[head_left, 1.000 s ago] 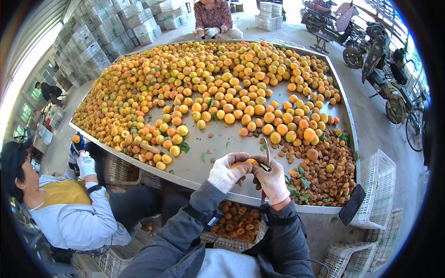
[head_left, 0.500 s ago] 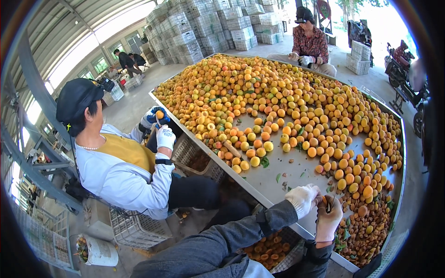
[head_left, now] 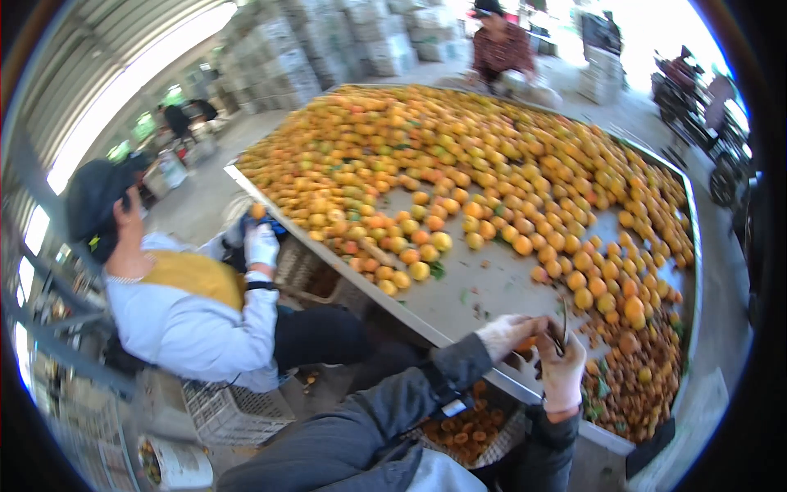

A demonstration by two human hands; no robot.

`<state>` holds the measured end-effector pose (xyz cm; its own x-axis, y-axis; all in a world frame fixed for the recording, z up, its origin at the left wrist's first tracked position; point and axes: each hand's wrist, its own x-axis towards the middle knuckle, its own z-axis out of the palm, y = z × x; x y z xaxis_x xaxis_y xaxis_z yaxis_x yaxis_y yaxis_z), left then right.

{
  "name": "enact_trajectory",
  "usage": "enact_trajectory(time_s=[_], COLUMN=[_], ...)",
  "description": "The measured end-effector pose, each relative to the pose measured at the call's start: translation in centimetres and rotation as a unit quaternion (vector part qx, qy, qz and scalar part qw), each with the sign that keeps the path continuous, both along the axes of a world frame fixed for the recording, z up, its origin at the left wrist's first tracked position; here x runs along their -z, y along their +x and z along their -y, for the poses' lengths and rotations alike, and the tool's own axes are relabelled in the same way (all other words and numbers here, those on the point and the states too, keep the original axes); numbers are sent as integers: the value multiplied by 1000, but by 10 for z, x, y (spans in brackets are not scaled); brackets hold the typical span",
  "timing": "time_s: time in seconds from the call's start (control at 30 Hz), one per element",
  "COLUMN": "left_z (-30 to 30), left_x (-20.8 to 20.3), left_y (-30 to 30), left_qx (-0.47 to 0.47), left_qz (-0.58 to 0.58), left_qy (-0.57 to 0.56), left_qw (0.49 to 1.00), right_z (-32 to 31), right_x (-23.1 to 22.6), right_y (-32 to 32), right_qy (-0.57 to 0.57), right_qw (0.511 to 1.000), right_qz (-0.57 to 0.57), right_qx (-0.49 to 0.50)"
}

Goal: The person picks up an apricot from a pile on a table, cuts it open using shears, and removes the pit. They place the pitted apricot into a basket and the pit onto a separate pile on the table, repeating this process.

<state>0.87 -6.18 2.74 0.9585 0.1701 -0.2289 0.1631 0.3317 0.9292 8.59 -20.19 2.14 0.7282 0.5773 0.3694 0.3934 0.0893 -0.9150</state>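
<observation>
My left hand point(head_left: 502, 336), in a white glove with bare fingertips, is closed on an apricot point(head_left: 526, 346), mostly hidden by the fingers. Close beside it, my right hand point(head_left: 562, 369), also gloved, grips a small knife point(head_left: 561, 334) whose thin blade points up. Both hands are over the near edge of a metal table point(head_left: 459, 307) heaped with whole apricots point(head_left: 525, 209). To the right of my right hand lies a pile of brown pits point(head_left: 631, 385) with a few leaves. Below my hands, a crate holds split apricot halves point(head_left: 467, 430).
At the left, a co-worker point(head_left: 188, 303) in gloves holds an apricot point(head_left: 258, 211) over the table edge. Another person point(head_left: 502, 49) sits at the far side. A wooden-looking stick point(head_left: 379, 252) lies among the fruit. A crate point(head_left: 234, 414) and white bucket point(head_left: 182, 466) stand lower left.
The view has shifted and blurred, so the table and people sit further left and higher. My hands stay close together, slightly lower against the table edge, and orange fruit now shows between them.
</observation>
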Motion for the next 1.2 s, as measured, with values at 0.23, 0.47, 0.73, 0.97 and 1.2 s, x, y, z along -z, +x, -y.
enact_trajectory(time_s=[0.23, 0.47, 0.73, 0.97, 1.2], left_z=[-11, -86, -82, -76, -16], left_x=[-58, -38, 47, 41, -8], left_y=[-35, 68, 146, 102, 36], left_qx=[320, 44, 65, 23, 6], left_qz=[-43, -82, -192, -50, 69], left_qy=[165, 523, 663, 111, -149], left_qw=[932, 847, 721, 992, 986], right_z=[22, 50, 27, 29, 3], right_x=[-52, -55, -40, -52, -14], right_y=[14, 39, 13, 15, 2], right_qy=[9, 285, 166, 47, -104], right_qw=[946, 843, 822, 892, 979], right_qz=[-285, -422, -544, -442, -27], right_qx=[157, 173, 38, 82, 172])
